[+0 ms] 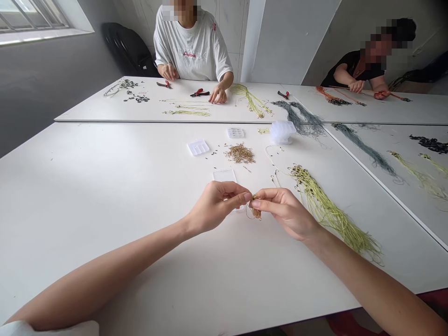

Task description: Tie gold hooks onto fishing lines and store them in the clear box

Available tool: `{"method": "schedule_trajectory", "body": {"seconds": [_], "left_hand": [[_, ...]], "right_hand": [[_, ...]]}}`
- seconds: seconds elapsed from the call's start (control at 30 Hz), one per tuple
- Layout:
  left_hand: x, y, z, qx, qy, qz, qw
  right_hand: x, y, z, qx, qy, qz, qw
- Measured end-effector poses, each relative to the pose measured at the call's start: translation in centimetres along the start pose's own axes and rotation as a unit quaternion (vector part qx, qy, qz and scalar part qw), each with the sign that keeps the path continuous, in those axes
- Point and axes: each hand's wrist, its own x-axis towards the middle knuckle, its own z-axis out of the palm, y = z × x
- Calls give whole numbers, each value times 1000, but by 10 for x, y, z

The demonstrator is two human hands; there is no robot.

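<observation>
My left hand [220,205] and my right hand [285,210] meet over the table, thumbs and fingertips pinched together. Between them is a small bundle of gold-brown fishing hooks [256,213], with a thin loop of line hanging at its left side. Both hands grip the bundle's upper end. An open clear plastic box [224,176] lies behind and partly under my left hand, its near part mostly covered. Beyond the hands sits a heap of small gold metal pieces [241,153]. A long bundle of yellow-green cords with hooks [332,214] stretches along the right of my right hand.
Small clear boxes [198,147] and a stack of clear plastic pieces [282,132] stand farther back. Grey-blue cords [297,114] cross the table seam. Opposite, a person in a white shirt [196,46] handles cords beside pliers [199,93]; another person works at far right.
</observation>
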Motion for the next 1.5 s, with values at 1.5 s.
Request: {"method": "schedule_trajectory", "body": {"seconds": [1.5], "left_hand": [[-3,3,9,94,35,30,994]], "right_hand": [[2,6,0,35,86,-32,995]]}}
